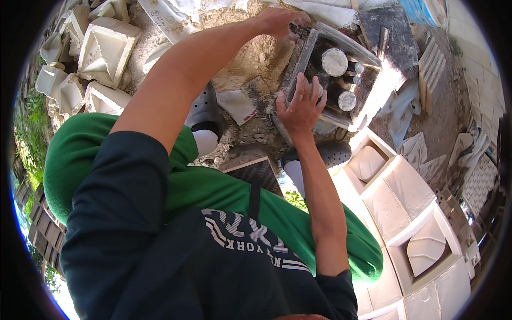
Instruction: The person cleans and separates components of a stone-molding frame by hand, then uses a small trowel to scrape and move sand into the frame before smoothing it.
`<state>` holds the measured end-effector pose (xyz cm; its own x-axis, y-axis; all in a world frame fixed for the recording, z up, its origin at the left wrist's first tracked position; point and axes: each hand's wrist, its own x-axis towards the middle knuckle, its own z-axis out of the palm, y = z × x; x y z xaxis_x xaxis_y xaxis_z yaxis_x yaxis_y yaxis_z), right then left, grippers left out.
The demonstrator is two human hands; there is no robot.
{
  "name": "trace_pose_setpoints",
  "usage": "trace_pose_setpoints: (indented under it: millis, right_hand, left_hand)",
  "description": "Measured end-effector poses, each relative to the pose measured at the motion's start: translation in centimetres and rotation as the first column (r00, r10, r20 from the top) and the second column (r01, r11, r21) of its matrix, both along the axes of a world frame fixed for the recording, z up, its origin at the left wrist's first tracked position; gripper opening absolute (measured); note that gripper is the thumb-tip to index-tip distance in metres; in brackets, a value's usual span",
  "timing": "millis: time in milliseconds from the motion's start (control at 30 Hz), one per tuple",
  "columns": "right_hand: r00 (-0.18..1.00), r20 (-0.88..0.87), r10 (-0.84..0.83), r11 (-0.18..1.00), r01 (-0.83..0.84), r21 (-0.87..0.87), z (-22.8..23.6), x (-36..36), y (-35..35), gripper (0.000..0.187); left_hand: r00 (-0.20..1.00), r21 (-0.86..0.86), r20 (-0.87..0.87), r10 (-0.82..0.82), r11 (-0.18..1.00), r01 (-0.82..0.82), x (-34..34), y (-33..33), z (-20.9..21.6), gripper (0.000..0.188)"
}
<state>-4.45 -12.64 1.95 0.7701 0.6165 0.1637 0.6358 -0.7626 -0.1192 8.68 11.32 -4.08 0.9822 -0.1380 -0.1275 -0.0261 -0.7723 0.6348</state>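
A dark rectangular mould box (305,50) stands on the ground in front of me, dusted with pale powder. Several upright cylinders with pale tops rise inside it, the largest cylinder (334,62) toward the far side. My left hand (282,22) reaches over to the box's far left corner, its fingers curled on a dark piece at the edge. At the near left side of the box, my right hand (300,109) lies with fingers spread, the fingertips over the rim. Another pale-topped cylinder (346,101) stands just right of those fingers.
Cast pale blocks with hollow faces (109,50) are piled at the far left. More hollow blocks (424,248) stand in rows at the right. Sand (234,64) lies left of the box; a dark board (388,37) and wooden slats (431,72) lie beyond its right side. My shoes flank the nearer ground.
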Motion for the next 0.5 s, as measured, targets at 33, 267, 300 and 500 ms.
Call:
trace_pose_setpoints:
  millis: [33, 267, 300, 500]
  right_hand:
    - [1.000, -0.003, 0.005, 1.000, -0.005, 0.006, 0.0, 0.0, 0.2, 0.069]
    - [1.000, -0.006, 0.013, 1.000, -0.013, -0.021, -0.2, 0.3, -0.3, 0.072]
    - [1.000, -0.005, 0.015, 1.000, -0.015, -0.019, -0.1, 0.3, -0.2, 0.072]
    - [0.996, -0.057, -0.075, 0.965, 0.087, 0.249, 2.4, 4.2, 2.8, 0.055]
  left_hand:
    - [0.999, -0.021, -0.021, -0.025, 0.999, 0.025, 0.1, 0.3, 0.4, 0.055]
    - [0.977, 0.203, 0.111, -0.181, 0.967, 0.156, 1.5, 0.2, -1.9, 0.052]
    - [0.957, 0.239, 0.233, -0.173, 0.964, 0.116, 0.9, 0.0, -2.5, 0.048]
    - [0.963, 0.169, 0.260, -0.077, 0.985, 0.033, -0.7, -0.2, -0.6, 0.040]
